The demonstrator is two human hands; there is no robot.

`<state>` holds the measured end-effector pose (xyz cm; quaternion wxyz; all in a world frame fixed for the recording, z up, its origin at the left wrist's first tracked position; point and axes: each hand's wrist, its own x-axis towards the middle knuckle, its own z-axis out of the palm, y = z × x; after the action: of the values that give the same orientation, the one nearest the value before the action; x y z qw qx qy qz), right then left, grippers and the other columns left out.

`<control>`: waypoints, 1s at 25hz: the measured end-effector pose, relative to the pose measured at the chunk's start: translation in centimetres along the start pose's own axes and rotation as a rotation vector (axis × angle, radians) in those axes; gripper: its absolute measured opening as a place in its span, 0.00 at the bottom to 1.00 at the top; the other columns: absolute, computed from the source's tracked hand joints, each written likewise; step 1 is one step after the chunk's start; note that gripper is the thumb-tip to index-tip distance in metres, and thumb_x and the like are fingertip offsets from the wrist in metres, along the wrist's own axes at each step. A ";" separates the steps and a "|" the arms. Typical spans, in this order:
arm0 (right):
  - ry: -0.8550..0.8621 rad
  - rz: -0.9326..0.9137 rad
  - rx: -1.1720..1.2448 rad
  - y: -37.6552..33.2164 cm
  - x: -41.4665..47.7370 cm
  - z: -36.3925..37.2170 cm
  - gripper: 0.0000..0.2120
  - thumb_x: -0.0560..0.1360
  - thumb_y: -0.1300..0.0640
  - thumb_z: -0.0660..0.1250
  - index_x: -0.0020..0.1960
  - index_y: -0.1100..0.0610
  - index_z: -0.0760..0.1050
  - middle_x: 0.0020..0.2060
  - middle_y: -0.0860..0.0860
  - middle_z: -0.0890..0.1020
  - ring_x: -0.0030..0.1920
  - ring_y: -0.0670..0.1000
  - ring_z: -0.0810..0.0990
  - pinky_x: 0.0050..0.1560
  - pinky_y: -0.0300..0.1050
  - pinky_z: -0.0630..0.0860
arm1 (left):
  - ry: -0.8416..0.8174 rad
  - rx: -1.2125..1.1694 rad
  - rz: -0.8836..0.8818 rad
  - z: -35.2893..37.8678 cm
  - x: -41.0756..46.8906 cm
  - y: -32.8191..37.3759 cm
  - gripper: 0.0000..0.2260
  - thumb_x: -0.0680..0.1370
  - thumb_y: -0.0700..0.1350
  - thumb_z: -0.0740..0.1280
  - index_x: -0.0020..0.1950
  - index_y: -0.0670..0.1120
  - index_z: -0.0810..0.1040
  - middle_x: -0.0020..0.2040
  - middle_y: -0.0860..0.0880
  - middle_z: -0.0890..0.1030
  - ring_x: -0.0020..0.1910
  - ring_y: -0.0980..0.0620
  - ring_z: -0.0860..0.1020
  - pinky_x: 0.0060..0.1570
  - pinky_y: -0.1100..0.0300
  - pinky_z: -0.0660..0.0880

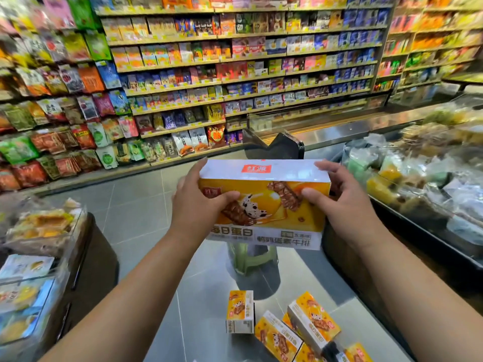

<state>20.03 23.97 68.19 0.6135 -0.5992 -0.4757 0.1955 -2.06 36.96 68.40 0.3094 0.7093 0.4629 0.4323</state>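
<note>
So the person is holding a yellow snack box [264, 202] out in front, in mid-air over the aisle, right above a green stool [251, 259]. The left hand [198, 205] is gripping the left end, thumb lying across the printed face and fingers curling round the back. The right hand [339, 202] is doing the same on the right end.

My guess is it's heading for the shelves [235, 82] on the far side. If so, I'd be squeezing both ends evenly, holding it level, and stepping around the loose boxes [311, 322] lying on the floor near the feet.

The long axis is running left to right across the view. The picture side is tilting up toward the person, with the white side facing up and the lettered edge sitting nearest.
</note>
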 end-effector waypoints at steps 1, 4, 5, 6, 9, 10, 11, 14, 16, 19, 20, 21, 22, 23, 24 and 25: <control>0.008 -0.005 -0.009 -1.3 0.4 -0.8 0.22 0.73 0.54 0.72 0.62 0.40 0.69 0.57 0.47 0.77 0.57 0.48 0.78 0.48 0.42 0.81 | 0.012 -0.033 0.015 -0.3 0.1 1.8 0.44 0.54 0.69 0.75 0.68 0.68 0.63 0.64 0.52 0.74 0.61 0.48 0.75 0.58 0.44 0.77; 0.055 -0.004 -0.052 -5.0 1.0 -3.4 0.21 0.75 0.47 0.67 0.64 0.35 0.64 0.61 0.48 0.75 0.60 0.50 0.77 0.51 0.46 0.80 | 0.039 -0.069 0.053 -1.1 -0.1 7.0 0.45 0.53 0.69 0.75 0.67 0.67 0.64 0.64 0.52 0.73 0.60 0.48 0.76 0.58 0.45 0.77; 0.041 0.021 -0.030 -5.8 1.1 -3.7 0.22 0.75 0.45 0.66 0.65 0.33 0.62 0.62 0.47 0.74 0.59 0.50 0.77 0.49 0.45 0.80 | 0.041 -0.058 0.060 -1.3 0.0 7.9 0.45 0.53 0.69 0.76 0.67 0.66 0.64 0.64 0.51 0.74 0.59 0.49 0.76 0.57 0.45 0.77; 0.024 0.040 0.002 -6.8 1.3 -4.1 0.24 0.74 0.42 0.65 0.67 0.32 0.61 0.63 0.47 0.74 0.58 0.50 0.78 0.50 0.47 0.80 | 0.043 -0.047 0.079 -1.5 0.2 9.0 0.44 0.54 0.69 0.77 0.67 0.65 0.64 0.63 0.51 0.74 0.57 0.49 0.77 0.56 0.45 0.78; 0.001 0.057 0.026 -8.6 1.6 -7.5 0.32 0.65 0.30 0.65 0.66 0.23 0.55 0.68 0.46 0.73 0.60 0.53 0.79 0.60 0.57 0.77 | 0.024 -0.035 0.140 -0.3 0.5 13.0 0.38 0.60 0.63 0.77 0.65 0.62 0.64 0.60 0.50 0.73 0.53 0.50 0.76 0.54 0.47 0.78; 0.001 0.047 0.008 -9.1 1.7 -8.6 0.36 0.63 0.30 0.67 0.66 0.22 0.53 0.69 0.43 0.71 0.61 0.53 0.78 0.62 0.58 0.75 | 0.026 -0.040 0.159 0.4 0.6 13.9 0.36 0.61 0.61 0.78 0.64 0.62 0.64 0.59 0.49 0.74 0.52 0.50 0.76 0.53 0.47 0.78; -0.002 0.033 -0.023 -9.5 1.9 -9.6 0.39 0.63 0.34 0.70 0.67 0.23 0.52 0.67 0.38 0.70 0.62 0.52 0.77 0.63 0.57 0.74 | 0.028 -0.050 0.177 1.0 0.7 14.6 0.34 0.62 0.61 0.78 0.63 0.62 0.64 0.58 0.49 0.74 0.51 0.51 0.77 0.52 0.48 0.78; 0.009 0.014 -0.127 -10.4 1.8 -12.2 0.42 0.66 0.48 0.76 0.69 0.29 0.54 0.60 0.40 0.74 0.58 0.49 0.79 0.60 0.56 0.76 | -0.012 -0.094 0.205 2.6 0.4 15.5 0.31 0.64 0.59 0.77 0.60 0.64 0.64 0.57 0.49 0.76 0.50 0.52 0.78 0.51 0.48 0.79; 0.061 0.013 -0.183 -10.9 1.1 -13.3 0.38 0.66 0.48 0.76 0.67 0.29 0.57 0.62 0.49 0.74 0.57 0.51 0.79 0.59 0.57 0.77 | -0.049 -0.131 0.219 3.5 0.4 15.8 0.30 0.66 0.57 0.77 0.60 0.66 0.64 0.57 0.50 0.77 0.50 0.54 0.79 0.51 0.49 0.79; 0.199 -0.025 -0.359 -11.0 -0.3 -14.4 0.36 0.70 0.46 0.73 0.66 0.27 0.54 0.67 0.51 0.71 0.62 0.54 0.76 0.62 0.57 0.74 | -0.132 -0.137 0.252 5.1 0.4 16.4 0.28 0.69 0.54 0.76 0.60 0.68 0.62 0.56 0.52 0.78 0.48 0.56 0.80 0.51 0.49 0.79; 0.234 -0.037 -0.393 -11.3 -0.9 -14.4 0.35 0.71 0.46 0.72 0.67 0.28 0.53 0.66 0.50 0.72 0.61 0.54 0.75 0.63 0.56 0.73 | -0.160 -0.137 0.261 5.5 0.3 16.6 0.27 0.70 0.54 0.75 0.60 0.68 0.63 0.56 0.52 0.78 0.48 0.56 0.80 0.51 0.49 0.79; 0.274 -0.041 -0.416 -11.5 -1.6 -14.5 0.36 0.72 0.46 0.71 0.68 0.28 0.51 0.66 0.49 0.73 0.61 0.53 0.76 0.62 0.55 0.73 | -0.192 -0.136 0.283 6.1 0.3 17.0 0.26 0.71 0.54 0.74 0.61 0.68 0.63 0.55 0.53 0.79 0.47 0.57 0.80 0.51 0.48 0.79; 0.312 -0.034 -0.436 -11.8 -2.2 -14.8 0.36 0.73 0.46 0.70 0.69 0.28 0.50 0.65 0.49 0.73 0.60 0.53 0.76 0.62 0.54 0.74 | -0.221 -0.135 0.312 6.7 0.4 17.5 0.25 0.72 0.54 0.74 0.60 0.67 0.64 0.54 0.53 0.79 0.46 0.58 0.80 0.50 0.48 0.79; 0.349 -0.021 -0.460 -12.0 -2.9 -15.0 0.36 0.74 0.46 0.69 0.70 0.29 0.49 0.64 0.49 0.74 0.59 0.52 0.77 0.61 0.53 0.74 | -0.245 -0.136 0.342 7.2 0.5 18.0 0.23 0.72 0.53 0.74 0.60 0.67 0.64 0.53 0.54 0.79 0.46 0.58 0.80 0.50 0.49 0.79; 0.389 0.001 -0.489 -12.2 -3.5 -15.4 0.36 0.74 0.47 0.69 0.71 0.30 0.48 0.63 0.48 0.74 0.58 0.52 0.77 0.60 0.51 0.74 | -0.269 -0.136 0.368 7.7 0.5 18.6 0.22 0.72 0.54 0.73 0.59 0.68 0.65 0.53 0.54 0.79 0.46 0.58 0.79 0.50 0.50 0.78; 0.428 0.026 -0.512 -12.6 -4.3 -15.7 0.37 0.74 0.47 0.69 0.71 0.31 0.48 0.61 0.48 0.75 0.57 0.52 0.77 0.59 0.51 0.75 | -0.297 -0.134 0.389 8.1 0.4 19.2 0.22 0.73 0.54 0.73 0.59 0.69 0.65 0.54 0.54 0.79 0.46 0.58 0.79 0.50 0.50 0.78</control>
<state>26.72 9.28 80.94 0.5266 -0.7673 -0.3621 -0.0530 12.78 29.73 81.15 0.3314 0.8187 0.2372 0.4045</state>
